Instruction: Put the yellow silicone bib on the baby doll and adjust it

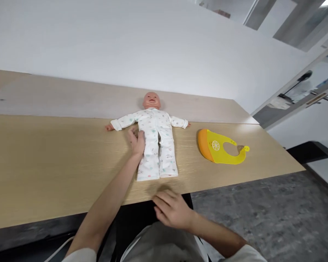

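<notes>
A baby doll (pixel 152 100) lies on its back on the wooden table, arms stretched out to both sides. It wears a white patterned sleepsuit (pixel 151 145), whose front gapes between the legs. My left hand (pixel 137 142) rests at the doll's left side in the picture, touching the cloth near the hip, with its fingers apart. Close to the table's front edge, below the sleepsuit's leg ends, my right hand (pixel 173 210) hovers with fingers loosely curled and somewhat blurred. Nothing shows in it. Off to the right lies a yellow bib (pixel 221 147) with an orange pocket.
The table (pixel 57 156) meets a white wall (pixel 112 47) at the back. Its right end slants away toward a grey floor (pixel 248 211). A dark flat object (pixel 310 153) stands beyond that end. A white cable (pixel 59 248) hangs at the lower left.
</notes>
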{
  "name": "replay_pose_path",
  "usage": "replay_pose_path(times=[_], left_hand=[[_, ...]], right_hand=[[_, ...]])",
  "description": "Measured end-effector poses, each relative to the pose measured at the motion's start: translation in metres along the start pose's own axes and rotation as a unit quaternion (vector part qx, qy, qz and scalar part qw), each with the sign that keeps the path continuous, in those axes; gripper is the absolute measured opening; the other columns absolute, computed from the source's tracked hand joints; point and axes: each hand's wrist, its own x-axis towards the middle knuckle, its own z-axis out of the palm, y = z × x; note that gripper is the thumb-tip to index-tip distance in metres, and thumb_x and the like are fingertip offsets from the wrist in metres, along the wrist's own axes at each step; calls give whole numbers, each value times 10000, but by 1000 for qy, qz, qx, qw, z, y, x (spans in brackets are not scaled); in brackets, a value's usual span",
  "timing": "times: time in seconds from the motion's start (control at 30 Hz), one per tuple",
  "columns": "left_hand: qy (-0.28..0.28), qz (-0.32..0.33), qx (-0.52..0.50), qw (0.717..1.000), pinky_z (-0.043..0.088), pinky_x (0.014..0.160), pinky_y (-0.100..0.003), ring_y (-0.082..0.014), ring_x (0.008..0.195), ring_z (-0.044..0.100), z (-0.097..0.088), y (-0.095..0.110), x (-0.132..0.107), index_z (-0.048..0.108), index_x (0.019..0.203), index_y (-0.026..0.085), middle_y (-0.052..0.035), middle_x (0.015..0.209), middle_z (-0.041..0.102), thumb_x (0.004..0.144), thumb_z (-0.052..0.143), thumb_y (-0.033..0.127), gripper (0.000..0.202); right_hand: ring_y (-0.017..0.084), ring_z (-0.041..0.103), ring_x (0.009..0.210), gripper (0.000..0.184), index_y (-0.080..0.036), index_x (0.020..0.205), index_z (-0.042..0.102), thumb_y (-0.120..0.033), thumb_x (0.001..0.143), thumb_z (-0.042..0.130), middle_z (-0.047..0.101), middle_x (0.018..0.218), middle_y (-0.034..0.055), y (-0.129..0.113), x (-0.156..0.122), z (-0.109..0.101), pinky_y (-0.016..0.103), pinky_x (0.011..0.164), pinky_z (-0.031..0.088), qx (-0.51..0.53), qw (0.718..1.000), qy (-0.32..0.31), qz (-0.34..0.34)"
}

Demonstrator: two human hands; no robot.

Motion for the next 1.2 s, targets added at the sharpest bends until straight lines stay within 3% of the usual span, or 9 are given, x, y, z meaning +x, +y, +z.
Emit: replay_pose_path(times=[0.07,0.1,0.17,0.3,0.43,0.57,0.73,0.93,1.2], left_hand=[[-62,58,21,996,435,1061,-376,-257,1192,562,-24,6,-15,606,1111,244,-75,1245,604,839,603,248,271],[-146,107,32,983,437,1066,-388,-259,1187,573,-40,8,-26,637,1126,252,-69,1231,626,850,583,238,282],[-264,221,104,933,414,1093,-432,-288,1188,577,-73,10,-52,705,1092,258,-78,1203,650,831,609,223,280],[-303,335,295,842,420,1081,-513,-364,1308,481,-119,4,-99,701,1218,299,-112,1415,521,809,630,169,435],[-239,396,443,768,549,866,-471,-336,1126,604,-121,5,-109,681,1229,210,-171,1287,597,917,508,137,363],[-239,448,465,725,568,698,-360,-242,839,671,-110,20,-98,702,1075,147,-116,1000,690,941,481,125,260],[-321,481,449,681,563,861,-402,-287,1078,626,-114,23,-98,682,1148,179,-132,1188,648,839,561,62,352],[-227,513,465,685,529,920,-482,-350,1161,569,-121,13,-103,642,1242,131,-219,1285,576,867,492,40,414],[-245,437,404,766,550,669,-321,-208,766,679,-112,21,-103,662,910,160,-69,900,695,936,452,116,216]], right_hand=[[248,595,1161,372,-96,1205,629,-291,910,515,644,1245,132,-15,6,25,373,972,561,-15,1000,6,-2],[282,545,1251,430,-81,1255,611,-323,913,515,594,1337,150,-19,7,34,406,1010,546,-32,999,8,10],[331,477,1329,529,-61,1337,567,-379,917,517,514,1429,186,-21,9,48,460,1016,536,-73,996,5,45],[370,378,1407,630,-39,1412,500,-421,913,532,414,1493,243,-16,8,56,517,1075,476,-108,992,-18,70],[389,260,1479,647,-89,1479,425,-395,920,537,244,1580,251,-18,11,53,536,1140,395,-109,987,-81,82],[403,280,1469,673,-129,1527,349,-422,941,504,242,1571,268,-25,13,54,563,1154,356,-108,986,-94,87],[413,336,1436,653,-92,1500,369,-412,944,486,312,1527,289,-31,9,56,556,1142,372,-113,986,-92,86],[432,321,1441,615,-98,1466,392,-402,940,493,263,1548,294,-26,22,48,564,1140,377,-105,984,-116,85],[472,396,1376,649,21,1414,441,-335,887,567,343,1465,367,-29,45,60,571,1092,420,-138,983,-101,68]])
